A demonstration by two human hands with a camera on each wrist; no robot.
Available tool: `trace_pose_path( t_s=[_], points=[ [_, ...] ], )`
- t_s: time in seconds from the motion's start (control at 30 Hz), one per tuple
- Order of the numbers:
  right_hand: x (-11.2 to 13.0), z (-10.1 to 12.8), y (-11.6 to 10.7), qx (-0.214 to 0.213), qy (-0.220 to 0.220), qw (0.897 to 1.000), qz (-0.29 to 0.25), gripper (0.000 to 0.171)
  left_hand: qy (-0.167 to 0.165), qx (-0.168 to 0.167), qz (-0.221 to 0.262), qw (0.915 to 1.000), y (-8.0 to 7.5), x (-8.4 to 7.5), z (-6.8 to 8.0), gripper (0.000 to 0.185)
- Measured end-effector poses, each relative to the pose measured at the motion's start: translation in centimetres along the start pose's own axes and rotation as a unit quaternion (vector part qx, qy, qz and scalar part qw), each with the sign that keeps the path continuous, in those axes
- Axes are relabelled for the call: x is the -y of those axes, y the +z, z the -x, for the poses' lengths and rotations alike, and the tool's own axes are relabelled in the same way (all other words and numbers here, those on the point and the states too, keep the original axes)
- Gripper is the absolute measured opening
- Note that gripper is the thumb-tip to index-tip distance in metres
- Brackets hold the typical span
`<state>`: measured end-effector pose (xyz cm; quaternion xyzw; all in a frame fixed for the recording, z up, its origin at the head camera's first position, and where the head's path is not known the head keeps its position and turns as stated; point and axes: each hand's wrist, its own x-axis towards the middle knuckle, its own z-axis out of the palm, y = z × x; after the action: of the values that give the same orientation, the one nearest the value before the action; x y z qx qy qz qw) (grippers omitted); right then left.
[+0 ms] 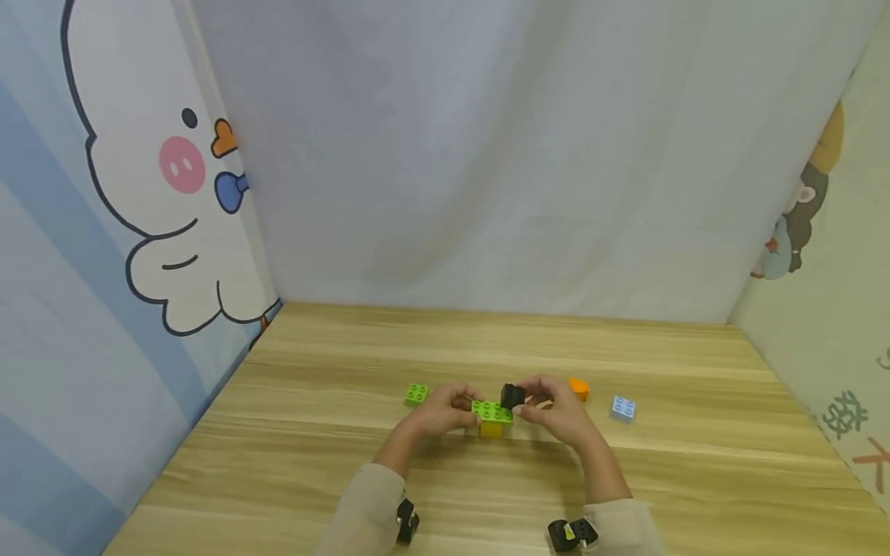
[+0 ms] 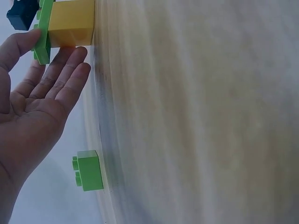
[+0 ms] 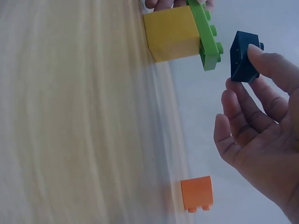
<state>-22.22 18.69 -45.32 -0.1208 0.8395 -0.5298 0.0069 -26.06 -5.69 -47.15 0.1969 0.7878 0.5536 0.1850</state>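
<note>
The person's right hand pinches a small dark, nearly black plastic building block between thumb and fingertips. The block hangs in the air just beside the studded face of a flat bright green plastic plate, apart from it and not yet pressed on.

The green plate already sits on top of a chunky yellow plastic cube block, which stands on the pale wooden tabletop. This two-piece stack is near the middle of the table, slightly toward the near edge.

The left hand steadies the stack from its left side. Its fingers are straight and loosely spread, the fingertips touching the plate's edge and the yellow cube rather than curling round them.

Judging from how things lie, two pieces are joined and the dark block is about to become the third; seating it remains to be done.

Three loose pieces lie on the table. A small square green block sits just left of the left hand. An orange block lies just right of the right hand, and a pale blue studded block lies further right.

Light fabric walls with cartoon prints enclose the table on the left, far and right sides.
</note>
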Motion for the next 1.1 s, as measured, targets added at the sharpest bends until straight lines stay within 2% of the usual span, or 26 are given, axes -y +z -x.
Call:
trace_pose_path(
  t_s=[0.57, 1.1],
  points=[
    [-0.4, -0.7, 1.7, -0.003, -0.025, 1.000, -0.005, 0.034, -0.001, 0.005, 0.000, 1.0000, 0.0, 0.1, 0.1, 0.033],
    [0.0, -0.7, 1.7, 0.040, -0.024, 0.999, 0.000, 0.031, -0.005, 0.005, 0.012, 0.9999, 0.0, 0.0, -0.1, 0.033]
  ],
)
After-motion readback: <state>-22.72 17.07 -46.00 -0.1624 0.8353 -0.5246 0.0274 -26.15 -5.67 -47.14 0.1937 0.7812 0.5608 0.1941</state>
